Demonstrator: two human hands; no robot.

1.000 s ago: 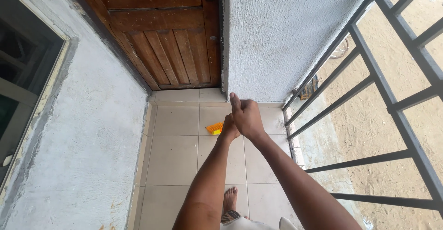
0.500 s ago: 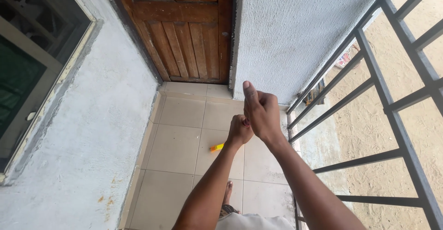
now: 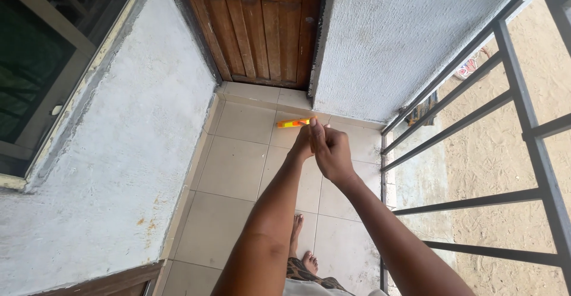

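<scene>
Single head view, high, facing steeply down along arms toward tiled floor (image 3: 232, 171); hands mid-frame, fairly near.

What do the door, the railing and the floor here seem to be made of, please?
Door: likely wood, brown planks with visible grain, worn finish. Railing: probably metal, slim dark painted bars. Floor: looks like ceramic tile, beige squares with grout lines.

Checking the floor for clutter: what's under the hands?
Beige floor tiles and a bare foot. An orange-yellow thing sticks out past the left hand; the right hand hides its other end.
</scene>
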